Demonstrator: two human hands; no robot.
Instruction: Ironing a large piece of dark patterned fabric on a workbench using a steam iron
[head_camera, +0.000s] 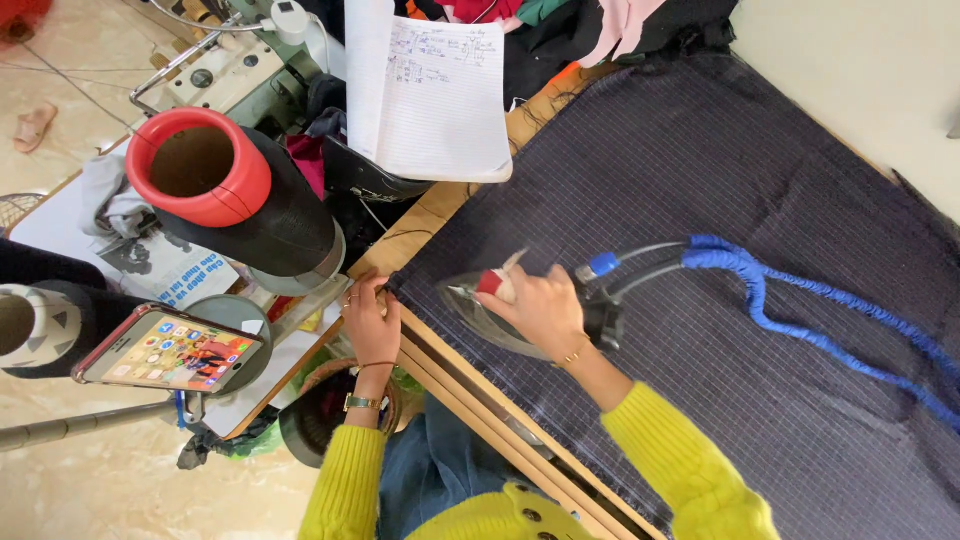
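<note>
A dark pinstriped cloth (700, 170) lies spread over a wooden-edged table (470, 385). My right hand (540, 305) grips the handle of a steam iron (470, 305) that rests on the cloth near its left edge. The iron's soleplate points left. My left hand (370, 320) pinches the cloth's corner at the table edge, just left of the iron's tip. Both arms wear yellow knit sleeves; the left wrist has a watch.
A blue wrapped hose (800, 330) runs from the iron across the cloth to the right. A black thread cone with a red rim (215, 175), a phone on a stand (170, 350), an open notebook (430, 90) and a sewing machine (230, 60) crowd the left.
</note>
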